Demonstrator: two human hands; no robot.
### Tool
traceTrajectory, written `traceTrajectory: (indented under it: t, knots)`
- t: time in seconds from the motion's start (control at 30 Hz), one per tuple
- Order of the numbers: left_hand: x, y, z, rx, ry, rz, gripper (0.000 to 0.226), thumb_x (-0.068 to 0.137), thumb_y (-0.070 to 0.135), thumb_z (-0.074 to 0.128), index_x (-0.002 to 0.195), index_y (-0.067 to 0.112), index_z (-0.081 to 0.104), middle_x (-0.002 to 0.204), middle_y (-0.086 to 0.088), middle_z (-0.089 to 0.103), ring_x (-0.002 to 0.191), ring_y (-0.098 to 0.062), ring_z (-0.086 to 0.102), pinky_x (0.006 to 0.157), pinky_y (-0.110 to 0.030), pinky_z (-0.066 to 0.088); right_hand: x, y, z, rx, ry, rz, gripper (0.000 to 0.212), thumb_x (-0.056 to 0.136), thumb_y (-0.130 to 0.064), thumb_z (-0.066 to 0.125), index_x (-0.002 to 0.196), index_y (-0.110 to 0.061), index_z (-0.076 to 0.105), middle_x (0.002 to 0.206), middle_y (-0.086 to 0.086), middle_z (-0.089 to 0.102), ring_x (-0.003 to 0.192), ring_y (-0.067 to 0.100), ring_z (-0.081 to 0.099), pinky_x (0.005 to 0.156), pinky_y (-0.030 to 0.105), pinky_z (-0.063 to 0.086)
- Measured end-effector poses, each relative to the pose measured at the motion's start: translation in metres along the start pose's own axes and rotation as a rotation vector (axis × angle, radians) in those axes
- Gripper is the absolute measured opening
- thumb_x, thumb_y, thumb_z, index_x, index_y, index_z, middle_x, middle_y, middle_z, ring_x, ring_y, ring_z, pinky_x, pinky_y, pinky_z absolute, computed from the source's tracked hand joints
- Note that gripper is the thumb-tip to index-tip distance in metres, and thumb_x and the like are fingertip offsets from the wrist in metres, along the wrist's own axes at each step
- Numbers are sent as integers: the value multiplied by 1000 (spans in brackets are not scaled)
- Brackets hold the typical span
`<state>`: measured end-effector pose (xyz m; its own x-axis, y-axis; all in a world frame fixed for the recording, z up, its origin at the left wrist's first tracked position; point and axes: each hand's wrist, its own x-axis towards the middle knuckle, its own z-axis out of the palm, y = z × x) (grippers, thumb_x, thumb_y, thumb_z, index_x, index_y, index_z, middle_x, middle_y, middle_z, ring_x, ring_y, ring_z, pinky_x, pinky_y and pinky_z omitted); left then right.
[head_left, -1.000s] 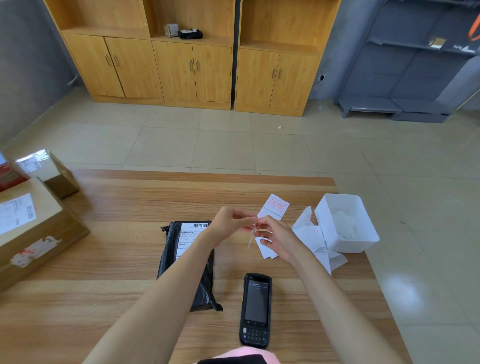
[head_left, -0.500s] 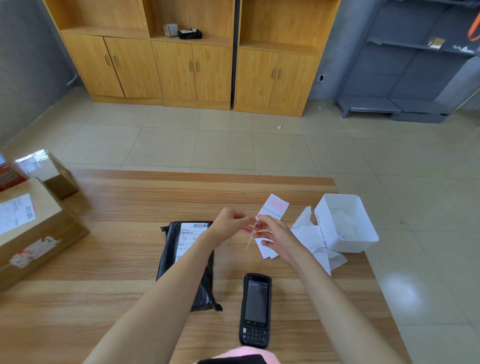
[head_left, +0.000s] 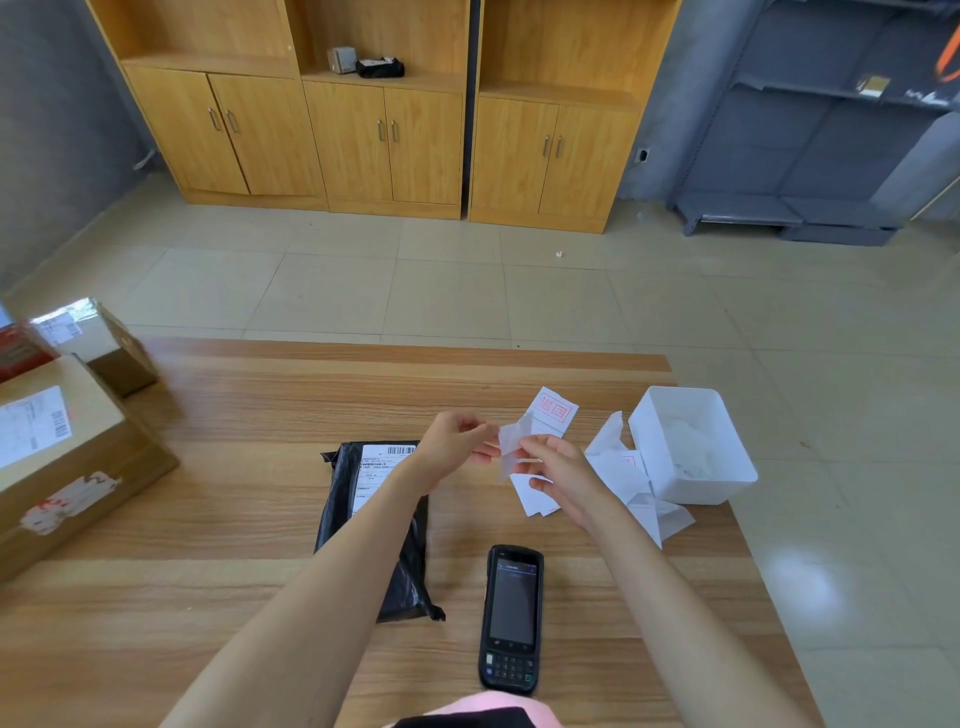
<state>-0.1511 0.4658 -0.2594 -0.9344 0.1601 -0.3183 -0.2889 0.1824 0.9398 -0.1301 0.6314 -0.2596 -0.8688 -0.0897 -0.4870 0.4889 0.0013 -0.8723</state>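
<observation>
Wooden surface (head_left: 234, 493) is carrying a red "退回" label (head_left: 553, 410) while fingers (head_left: 483, 457) of left hand (head_left: 452, 441) and right hand (head_left: 566, 473) are pinching a crinkled white slip (head_left: 511, 440).

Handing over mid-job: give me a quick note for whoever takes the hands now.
Left hand pinches the white paper slip; right hand pinches its other edge, above the table.
Black mailer bag lies label-up; handheld scanner beside it; red-stamped labels and white bin to the right.
Done: slip picked up.
Left: probably peel it, then stick it on the mailer bag.
</observation>
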Motion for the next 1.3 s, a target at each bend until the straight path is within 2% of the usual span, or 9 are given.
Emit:
traceTrajectory:
  t: [0.17,0.43,0.7,0.9,1.07,1.17,1.3]
  knots:
    - [-1,0,-2,-17,17,-13,19,98,12,49,96,0,65,88,-6,71,74,-12,67,68,-21,56,3,3,-4,48,61,-7,10,98,-14,50,90,-14,56,85,1,66,75,12,60,67,23,40]
    - [-1,-2,-3,-34,57,-47,23,100,14,46,104,-2,61,89,-4,71,70,-12,68,69,-25,54,8,8,-8,58,160,-8,5,98,-14,52,93,-13,54,89,1,66,77,11,63,65,23,41]
    - [-3,2,-5,-54,79,-38,22,100,13,44,85,11,61,86,-3,70,68,-12,67,67,-25,52,10,9,-13,97,230,-11,4,98,-13,51,95,-12,54,85,1,64,74,11,62,61,21,39]
    - [-2,0,-8,-43,117,-46,21,99,14,44,88,10,61,86,0,69,70,-12,66,69,-26,51,10,8,-16,94,259,-8,8,98,-14,51,91,-15,54,88,0,64,76,11,61,64,22,40]
    - [-1,-3,-12,-46,156,-64,18,98,14,45,94,7,61,89,-1,69,70,-11,65,65,-23,50,12,8,-18,102,283,-12,5,99,-15,50,97,-13,54,88,-2,64,75,10,60,65,22,42]
    - [-1,-5,-15,-50,175,-73,19,98,14,45,97,5,62,89,-2,68,69,-11,64,63,-23,49,12,9,-18,109,289,-12,7,99,-15,50,94,-15,54,89,-1,65,75,10,60,64,21,42]
    - [0,-5,-17,-80,200,-79,18,98,13,46,92,7,62,87,-4,66,66,-14,60,64,-25,48,12,10,-20,126,300,-7,8,98,-15,51,91,-16,55,90,-1,65,76,10,59,62,21,40]
